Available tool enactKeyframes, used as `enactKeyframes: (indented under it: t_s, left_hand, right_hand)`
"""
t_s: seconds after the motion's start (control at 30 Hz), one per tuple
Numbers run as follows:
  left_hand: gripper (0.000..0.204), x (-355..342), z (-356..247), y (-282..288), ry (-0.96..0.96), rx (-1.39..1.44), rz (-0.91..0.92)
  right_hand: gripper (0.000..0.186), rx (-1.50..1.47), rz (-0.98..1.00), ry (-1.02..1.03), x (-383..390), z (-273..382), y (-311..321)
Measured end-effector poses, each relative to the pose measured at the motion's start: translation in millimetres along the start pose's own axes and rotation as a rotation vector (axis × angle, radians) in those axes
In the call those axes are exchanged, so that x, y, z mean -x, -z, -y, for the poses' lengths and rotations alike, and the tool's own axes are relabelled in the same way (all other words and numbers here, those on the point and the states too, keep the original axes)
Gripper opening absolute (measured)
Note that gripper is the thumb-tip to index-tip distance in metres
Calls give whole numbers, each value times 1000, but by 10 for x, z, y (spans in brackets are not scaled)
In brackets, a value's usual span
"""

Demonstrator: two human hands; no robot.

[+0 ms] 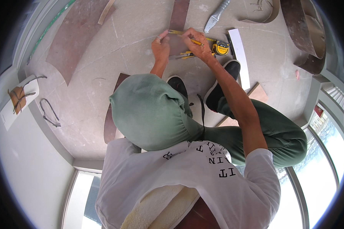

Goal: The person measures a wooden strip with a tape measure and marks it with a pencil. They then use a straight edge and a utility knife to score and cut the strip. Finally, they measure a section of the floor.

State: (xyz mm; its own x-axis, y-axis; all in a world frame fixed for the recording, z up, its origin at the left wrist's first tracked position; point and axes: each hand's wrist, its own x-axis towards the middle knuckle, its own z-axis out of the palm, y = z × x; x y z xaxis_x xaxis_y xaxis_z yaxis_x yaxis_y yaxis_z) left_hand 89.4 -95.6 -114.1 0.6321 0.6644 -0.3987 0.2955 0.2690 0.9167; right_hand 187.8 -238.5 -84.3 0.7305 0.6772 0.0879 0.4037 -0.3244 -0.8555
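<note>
Across the brown strip [179, 15] and its long axis lies the tape blade [175, 32]; the left hand [160, 49] pinches its end at the left edge, the right hand [201, 49] curls around a pencil [197, 42] opposite.

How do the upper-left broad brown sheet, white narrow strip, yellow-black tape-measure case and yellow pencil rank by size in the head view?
1. Broad brown sheet
2. White narrow strip
3. Yellow-black tape-measure case
4. Yellow pencil, partly hidden
</note>
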Motion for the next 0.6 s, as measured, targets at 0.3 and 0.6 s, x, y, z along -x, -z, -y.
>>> enactKeyframes:
  t_s: [0.3,0.6]
  left_hand:
    - [33,-3,3,-13,1,-1,-11]
    - [31,-62,203,49,-27,-144,-28]
  right_hand:
    - [17,-60,15,-60,-14,42,18]
    - [23,18,-181,-113,-23,10,743]
